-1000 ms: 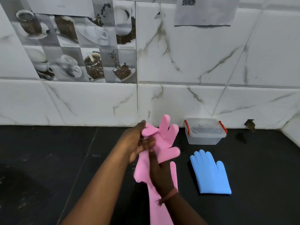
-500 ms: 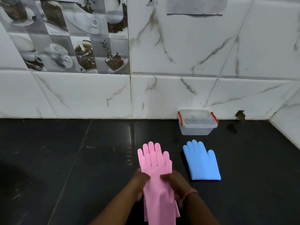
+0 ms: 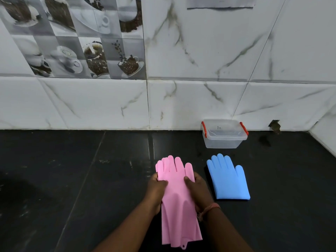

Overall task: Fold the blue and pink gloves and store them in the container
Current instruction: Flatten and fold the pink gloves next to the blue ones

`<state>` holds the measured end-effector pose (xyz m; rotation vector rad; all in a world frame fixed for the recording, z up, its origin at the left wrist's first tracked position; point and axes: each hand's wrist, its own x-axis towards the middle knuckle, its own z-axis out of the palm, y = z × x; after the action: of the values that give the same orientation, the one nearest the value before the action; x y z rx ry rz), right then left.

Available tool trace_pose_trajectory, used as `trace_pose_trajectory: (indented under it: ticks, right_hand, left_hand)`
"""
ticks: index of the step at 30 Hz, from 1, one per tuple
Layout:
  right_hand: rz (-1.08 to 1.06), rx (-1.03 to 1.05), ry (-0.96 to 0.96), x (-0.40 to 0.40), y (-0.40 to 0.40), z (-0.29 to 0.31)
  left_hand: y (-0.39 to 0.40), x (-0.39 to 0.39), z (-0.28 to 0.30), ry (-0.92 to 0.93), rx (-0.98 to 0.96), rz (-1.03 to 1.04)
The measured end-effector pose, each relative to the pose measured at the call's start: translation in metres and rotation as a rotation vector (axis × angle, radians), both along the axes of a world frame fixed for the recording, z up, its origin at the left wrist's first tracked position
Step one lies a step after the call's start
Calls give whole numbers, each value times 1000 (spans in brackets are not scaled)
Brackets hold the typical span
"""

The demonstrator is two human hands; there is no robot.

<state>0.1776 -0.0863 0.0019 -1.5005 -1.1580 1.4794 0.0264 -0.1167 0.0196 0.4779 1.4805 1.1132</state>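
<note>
Long pink gloves [image 3: 177,202] lie stacked flat on the black counter, fingers pointing toward the wall. My left hand [image 3: 156,190] grips their left edge near the palm, thumb on top. My right hand [image 3: 197,188], with a thread band at the wrist, grips the right edge the same way. To the right, the blue gloves [image 3: 228,177] lie folded short, fingers toward the wall, untouched. Beyond them a clear plastic container [image 3: 224,135] with red latches stands against the wall with its lid on.
The black counter [image 3: 91,179] stretches wide to the left. A marble-tiled wall [image 3: 181,99] bounds it at the back and a side wall [image 3: 325,135] at the far right. A small dark hole [image 3: 275,125] sits at the wall base.
The pink gloves came down from being held up in the air and now lie flat on the counter. Both hands shifted to their side edges near the palm.
</note>
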Motion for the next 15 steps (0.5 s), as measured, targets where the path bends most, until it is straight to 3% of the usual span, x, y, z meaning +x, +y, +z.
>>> trace_pose_trajectory:
  ticks: [15]
  right_hand:
    - [10,22,-54,-6,20,-15]
  left_hand:
    - [23,-7,-17,30,-6,-6]
